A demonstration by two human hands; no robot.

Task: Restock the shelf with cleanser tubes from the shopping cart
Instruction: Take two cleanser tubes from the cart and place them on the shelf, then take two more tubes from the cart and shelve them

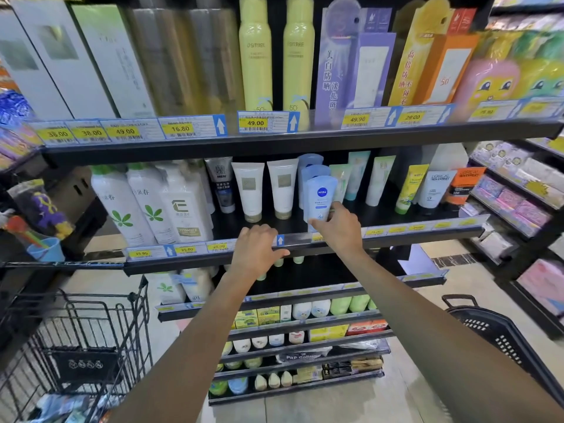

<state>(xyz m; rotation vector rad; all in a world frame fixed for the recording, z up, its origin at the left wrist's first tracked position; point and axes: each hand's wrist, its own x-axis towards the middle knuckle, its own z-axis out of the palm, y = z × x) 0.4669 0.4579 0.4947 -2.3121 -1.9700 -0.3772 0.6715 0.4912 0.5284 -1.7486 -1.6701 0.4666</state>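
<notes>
A pale blue cleanser tube with a round dark-blue logo stands upright at the front of the black middle shelf. My right hand grips its lower end, thumb and fingers around it. Two more blue tubes stand right behind it in a row. My left hand rests curled on the shelf's front edge, over the price strip, holding nothing. The black wire shopping cart stands at the lower left, with several more tubes lying in its bottom.
Two white tubes stand just left of the blue row, green and white tubes to its right. White pump bottles fill the shelf's left part. A black plastic basket sits at the lower right. Lower shelves jut out below my arms.
</notes>
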